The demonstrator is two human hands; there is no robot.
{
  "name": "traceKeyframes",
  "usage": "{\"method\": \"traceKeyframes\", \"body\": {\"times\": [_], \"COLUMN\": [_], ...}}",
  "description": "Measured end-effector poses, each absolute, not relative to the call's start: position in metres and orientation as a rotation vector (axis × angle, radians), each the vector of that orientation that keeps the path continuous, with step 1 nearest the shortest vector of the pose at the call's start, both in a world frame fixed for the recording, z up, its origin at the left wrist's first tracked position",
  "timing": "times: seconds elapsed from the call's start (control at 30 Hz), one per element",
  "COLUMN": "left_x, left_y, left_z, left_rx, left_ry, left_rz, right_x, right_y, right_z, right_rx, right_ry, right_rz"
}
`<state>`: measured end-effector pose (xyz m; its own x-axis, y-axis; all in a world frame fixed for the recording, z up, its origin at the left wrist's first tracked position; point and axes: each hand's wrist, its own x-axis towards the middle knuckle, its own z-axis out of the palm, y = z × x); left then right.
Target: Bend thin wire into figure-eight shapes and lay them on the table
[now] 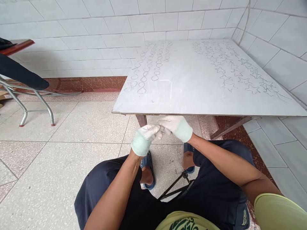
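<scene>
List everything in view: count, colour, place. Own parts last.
Walls: 2, white tile, ahead and right.
Cable: 1, pale, wall corner.
Floor: 1, speckled pale and pinkish, below.
Table: 1, white top, centre to right.
Star outlines: many, thin grey, table's right half.
Looped outlines: several rows, thin grey, table's left side.
Metal chair legs: several, silver, far left.
Dark shape: 1, navy-black, above them; identity unclear.
Dark frame: 1, black, lower centre.
Sandals: 2, blue, lower centre.
Trousers: 1, navy, bottom.
Shirt: 1, yellow-green, bottom.
Left hand, right hand: 2, gloved white, pale-green cuffs, together before the table.
</scene>
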<state>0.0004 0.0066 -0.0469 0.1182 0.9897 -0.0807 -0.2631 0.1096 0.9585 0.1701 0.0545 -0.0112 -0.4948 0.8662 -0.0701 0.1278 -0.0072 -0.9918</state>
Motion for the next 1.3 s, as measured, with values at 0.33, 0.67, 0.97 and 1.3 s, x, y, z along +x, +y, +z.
{"method": "traceKeyframes", "body": {"times": [0.33, 0.67, 0.97, 1.3], "left_x": [-0.002, -0.003, 0.006, 0.013], "left_y": [0.005, 0.001, -0.008, -0.012], "left_z": [-0.041, -0.039, -0.036, -0.026], "left_rx": [0.954, 1.013, 1.216, 1.238], "left_ry": [1.043, 1.273, 1.414, 1.535], "left_rz": [1.184, 1.295, 1.219, 1.204], "right_x": [0.192, 0.182, 0.176, 0.177], "right_y": [0.075, 0.061, 0.057, 0.055], "right_z": [-0.007, -0.015, -0.031, -0.038], "right_rx": [-0.914, -1.188, -1.187, -1.180], "right_ry": [-2.024, -2.225, -2.302, -2.382], "right_rz": [1.412, 0.723, 0.376, 0.145]}}
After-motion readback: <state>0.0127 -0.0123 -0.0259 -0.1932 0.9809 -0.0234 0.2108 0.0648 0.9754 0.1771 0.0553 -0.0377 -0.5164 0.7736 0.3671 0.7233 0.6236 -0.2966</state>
